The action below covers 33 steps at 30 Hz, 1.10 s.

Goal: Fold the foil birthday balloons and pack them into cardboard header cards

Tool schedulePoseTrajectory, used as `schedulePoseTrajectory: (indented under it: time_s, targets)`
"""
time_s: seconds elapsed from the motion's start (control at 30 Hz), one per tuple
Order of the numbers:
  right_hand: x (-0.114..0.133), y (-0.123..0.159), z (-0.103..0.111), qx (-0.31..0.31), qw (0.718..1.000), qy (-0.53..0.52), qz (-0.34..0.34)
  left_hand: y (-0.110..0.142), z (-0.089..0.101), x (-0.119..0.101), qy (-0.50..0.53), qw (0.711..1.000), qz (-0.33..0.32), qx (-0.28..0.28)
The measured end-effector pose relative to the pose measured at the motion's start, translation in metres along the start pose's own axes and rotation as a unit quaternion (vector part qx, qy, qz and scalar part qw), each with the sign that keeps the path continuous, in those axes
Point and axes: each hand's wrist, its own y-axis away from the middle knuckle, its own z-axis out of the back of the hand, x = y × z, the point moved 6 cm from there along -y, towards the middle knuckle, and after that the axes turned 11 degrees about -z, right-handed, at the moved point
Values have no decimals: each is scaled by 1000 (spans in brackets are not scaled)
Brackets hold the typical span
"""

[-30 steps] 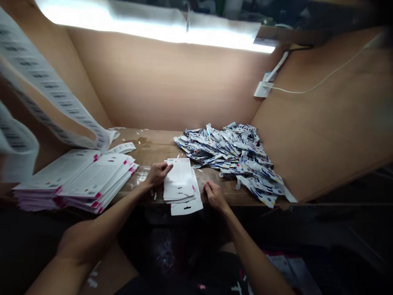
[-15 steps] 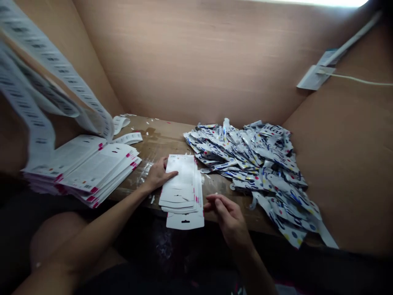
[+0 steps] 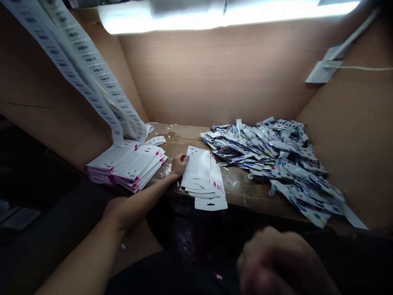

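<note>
My left hand (image 3: 179,164) rests on the left edge of a small stack of white packaging cards (image 3: 205,179) near the front of the wooden bench (image 3: 245,192), thumb on the top card, fingers curled at its side. My right hand (image 3: 276,262) is pulled back close to the camera at the bottom of the view, away from the bench; it is blurred and its fingers cannot be made out. A heap of blue-and-white printed packets (image 3: 273,155) lies on the right of the bench.
A larger stack of white cards with pink marks (image 3: 129,164) sits at the left. Long strips of barcode labels (image 3: 89,69) hang down over it. Cardboard walls (image 3: 215,82) enclose the bench on three sides. A lamp (image 3: 227,10) shines above.
My right hand has left the card stack and drawn back toward me, low in the view. The left hand stays on the stack. The camera has turned left and pulled back.
</note>
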Motion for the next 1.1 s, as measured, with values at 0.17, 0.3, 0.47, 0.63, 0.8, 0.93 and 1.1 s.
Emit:
schedulePoseTrajectory:
  time_s: [0.17,0.3,0.47,0.63,0.8,0.93,1.1]
  targets:
    - [-13,-62,43,-231,970,46,58,-7,8,-14,121,990,9,-66]
    - [-29,-145,64,-301,932,171,103,-7,-1,-28,225,969,33,-94]
    - [-62,-203,46,-188,978,92,25,-6,-5,-31,356,928,79,-81]
    - [-71,-209,29,-196,980,9,-45,8,-5,-38,625,763,145,75]
    - [-85,-225,1,-146,976,-96,-132,29,0,-76,731,607,156,270]
    - [-87,-234,-15,-103,972,-175,-115,21,2,-87,745,599,164,245]
    - [-74,-234,-22,-62,981,-183,-19,19,3,-86,734,615,197,211]
